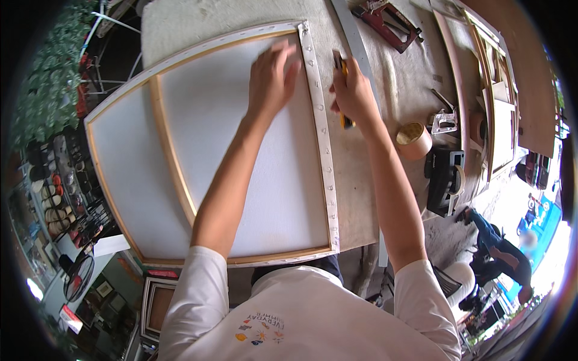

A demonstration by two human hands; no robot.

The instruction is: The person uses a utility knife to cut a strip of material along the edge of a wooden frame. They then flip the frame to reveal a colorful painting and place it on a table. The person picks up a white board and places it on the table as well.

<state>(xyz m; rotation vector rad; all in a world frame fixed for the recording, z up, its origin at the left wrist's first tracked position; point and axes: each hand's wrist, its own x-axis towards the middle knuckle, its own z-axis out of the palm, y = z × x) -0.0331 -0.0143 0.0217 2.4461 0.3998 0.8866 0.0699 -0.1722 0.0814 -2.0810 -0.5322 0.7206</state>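
My left hand (274, 78) was over the far right part of a stretched canvas (229, 120), blurred, its fingers loosely parted, the thumb held away from them and nothing between; I cannot tell whether they touched the cloth. My right hand (356, 95) was just beyond the canvas's right edge, its fingers closed around a yellow and black utility knife (347, 122), which stuck out at both the far and near ends of my grip.

The canvas lay back side up on the left of the counter (208, 17); 1 wooden crossbar (164, 129) ran from its far side to its near side, and a row of fastenings dotted its white right border. A long grey metal strip (348, 27) passed just right of my knife and under my right forearm; farther right lay a dark red staple gun (394, 27) at the far side, then, coming nearer, a silver staple gun (444, 122), a roll of tape (415, 139) and a black tape dispenser (442, 186).
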